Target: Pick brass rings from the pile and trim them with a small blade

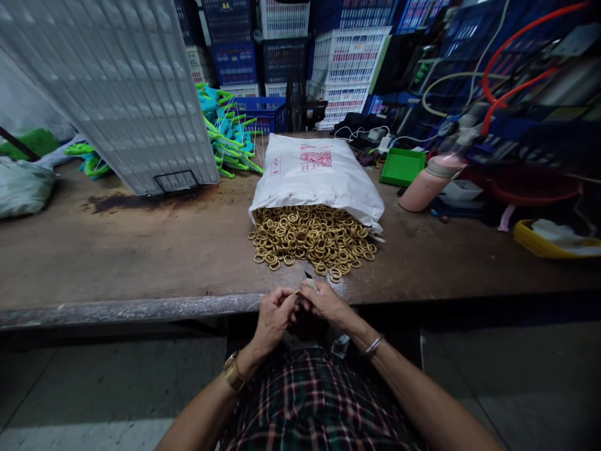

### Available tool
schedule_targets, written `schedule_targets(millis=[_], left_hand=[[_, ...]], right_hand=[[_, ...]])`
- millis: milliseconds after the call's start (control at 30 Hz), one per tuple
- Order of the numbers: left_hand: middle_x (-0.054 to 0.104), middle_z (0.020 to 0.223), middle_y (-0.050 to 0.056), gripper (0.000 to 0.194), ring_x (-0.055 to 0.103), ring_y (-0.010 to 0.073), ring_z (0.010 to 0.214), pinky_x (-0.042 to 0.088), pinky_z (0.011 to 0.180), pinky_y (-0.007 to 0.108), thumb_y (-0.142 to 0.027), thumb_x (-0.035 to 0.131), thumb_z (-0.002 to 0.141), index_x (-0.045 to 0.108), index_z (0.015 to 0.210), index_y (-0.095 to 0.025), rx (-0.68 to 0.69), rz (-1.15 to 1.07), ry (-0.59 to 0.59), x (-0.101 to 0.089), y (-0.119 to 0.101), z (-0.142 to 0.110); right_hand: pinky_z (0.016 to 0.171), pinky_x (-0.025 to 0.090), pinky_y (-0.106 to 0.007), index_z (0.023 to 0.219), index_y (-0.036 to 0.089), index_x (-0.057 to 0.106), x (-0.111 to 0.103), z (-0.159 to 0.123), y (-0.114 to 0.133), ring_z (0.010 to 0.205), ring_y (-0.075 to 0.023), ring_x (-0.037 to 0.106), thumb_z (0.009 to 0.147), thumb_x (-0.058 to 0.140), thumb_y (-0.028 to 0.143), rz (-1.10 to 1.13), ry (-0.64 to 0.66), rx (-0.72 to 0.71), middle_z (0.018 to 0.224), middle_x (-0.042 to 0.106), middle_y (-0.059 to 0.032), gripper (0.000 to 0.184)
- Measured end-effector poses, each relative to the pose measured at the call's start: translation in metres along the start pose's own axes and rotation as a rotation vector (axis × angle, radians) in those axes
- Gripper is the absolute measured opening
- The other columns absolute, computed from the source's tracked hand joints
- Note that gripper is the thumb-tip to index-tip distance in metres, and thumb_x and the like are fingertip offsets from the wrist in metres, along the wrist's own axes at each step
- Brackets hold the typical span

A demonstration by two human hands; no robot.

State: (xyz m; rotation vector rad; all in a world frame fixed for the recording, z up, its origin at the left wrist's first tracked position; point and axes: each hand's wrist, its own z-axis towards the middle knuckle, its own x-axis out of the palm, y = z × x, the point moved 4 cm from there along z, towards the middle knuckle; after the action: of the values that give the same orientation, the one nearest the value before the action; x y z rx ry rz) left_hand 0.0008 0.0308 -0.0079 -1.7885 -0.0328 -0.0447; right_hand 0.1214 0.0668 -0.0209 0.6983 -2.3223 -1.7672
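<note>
Ring [296, 293] (apparently), pinched in left hand [273, 318]; dark-tipped tool [308, 275], held in right hand [330, 305], liable to nick fingers if it slips.

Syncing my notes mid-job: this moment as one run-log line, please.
left hand: pinching small yellowish piece | right hand: holding dark-tipped tool | gold rings: heaped at white sack's mouth, on table
</note>
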Motion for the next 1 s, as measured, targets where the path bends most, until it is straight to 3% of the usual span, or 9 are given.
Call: schedule_targets(millis=[333, 667, 833, 1000], left_hand=[[0.054, 0.063, -0.001, 0.034, 0.045, 0.0048, 0.044, 0.033, 0.042, 0.016, -0.047, 0.056, 0.074, 0.055, 0.081, -0.014, -0.113, -0.224, 0.224, 0.007, 0.015, -0.013], [0.052, 0.067, -0.001, 0.038, 0.044, 0.0051, 0.048, 0.035, 0.043, 0.016, -0.051, 0.056, 0.073, 0.054, 0.082, -0.014, -0.086, -0.279, 0.292, 0.015, 0.014, -0.02], [0.054, 0.068, 0.0, 0.034, 0.044, 0.0054, 0.048, 0.036, 0.043, 0.017, -0.049, 0.055, 0.075, 0.051, 0.078, -0.015, -0.048, -0.262, 0.265, 0.014, 0.01, -0.021], [0.052, 0.063, -0.002, 0.035, 0.044, 0.0057, 0.047, 0.037, 0.046, 0.017, -0.051, 0.052, 0.075, 0.05, 0.075, -0.016, 0.005, -0.135, 0.202, 0.01, 0.006, -0.019]], right_hand=[[0.047, 0.029, -0.019, 0.068, 0.017, 0.05, -0.002, -0.011, 0.006, 0.045, -0.006, 0.037, 0.077, 0.046, 0.037, -0.084, -0.069, -0.074, 0.051, 0.046, 0.0066, 0.023], [0.054, 0.035, -0.02, 0.068, 0.017, 0.052, -0.005, -0.02, 0.01, 0.051, -0.0081, 0.044, 0.078, 0.043, 0.031, -0.112, -0.093, -0.141, 0.054, 0.048, 0.0055, 0.02], [0.056, 0.034, -0.021, 0.07, 0.017, 0.052, -0.01, -0.027, 0.013, 0.056, -0.0104, 0.046, 0.081, 0.037, 0.029, -0.401, -0.206, -0.217, 0.058, 0.05, 0.0027, 0.022], [0.057, 0.032, -0.021, 0.075, 0.019, 0.054, 0.0, -0.034, 0.009, 0.058, -0.0112, 0.047, 0.074, 0.038, 0.013, -0.756, -0.11, -0.302, 0.064, 0.056, 0.0008, 0.017]])
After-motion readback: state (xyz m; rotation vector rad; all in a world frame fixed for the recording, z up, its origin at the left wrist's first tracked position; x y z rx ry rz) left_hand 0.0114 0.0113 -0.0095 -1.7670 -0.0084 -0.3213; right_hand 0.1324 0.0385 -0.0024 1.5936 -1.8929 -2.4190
